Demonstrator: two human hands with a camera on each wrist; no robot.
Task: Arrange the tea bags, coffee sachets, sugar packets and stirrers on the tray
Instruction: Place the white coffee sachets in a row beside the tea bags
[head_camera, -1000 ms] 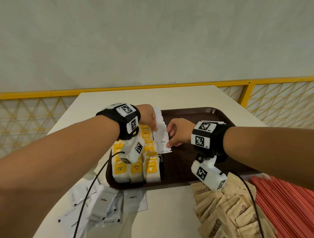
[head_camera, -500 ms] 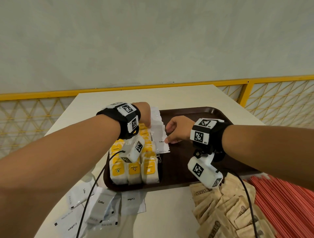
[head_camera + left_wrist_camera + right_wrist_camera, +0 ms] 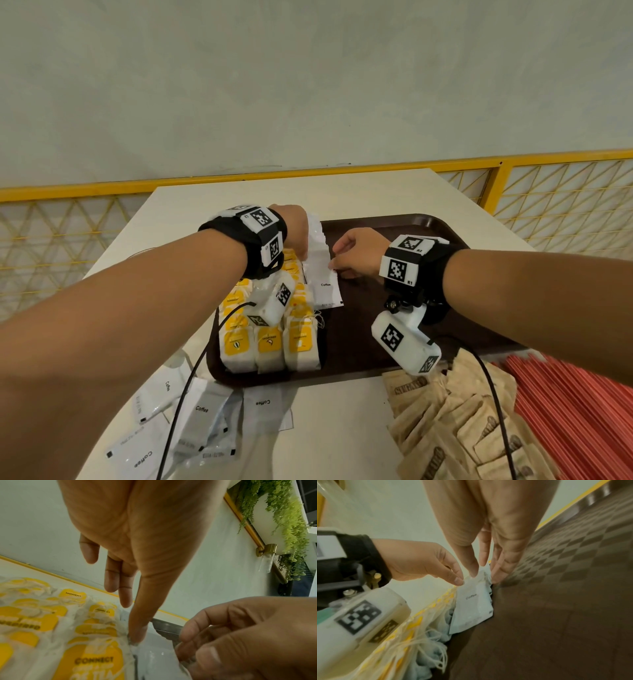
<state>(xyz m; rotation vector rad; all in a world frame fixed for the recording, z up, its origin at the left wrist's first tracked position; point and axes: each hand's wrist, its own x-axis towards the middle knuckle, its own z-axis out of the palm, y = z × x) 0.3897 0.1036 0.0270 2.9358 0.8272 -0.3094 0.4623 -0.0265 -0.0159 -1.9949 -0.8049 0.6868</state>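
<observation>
A dark brown tray (image 3: 394, 342) holds rows of yellow-labelled tea bags (image 3: 270, 342) on its left side. Beside them lies an overlapping row of white coffee sachets (image 3: 322, 274). My left hand (image 3: 298, 236) reaches down with straight fingers, and one fingertip (image 3: 137, 639) presses the left edge of the front sachet (image 3: 474, 604). My right hand (image 3: 356, 253) pinches that sachet's right edge between thumb and curled fingers (image 3: 188, 631). The far end of the sachet row is hidden behind my left hand.
Loose coffee sachets (image 3: 202, 414) lie on the white table in front of the tray's left corner. Brown sugar packets (image 3: 455, 421) are heaped at the front right, with red stirrers (image 3: 575, 411) beside them. A yellow railing (image 3: 548, 192) runs behind the table.
Both hands have shifted slightly farther along the sachet row. The right hand's fingers have gone from the sachet's lower edge up to its right side. The sachet stays on the tray.
</observation>
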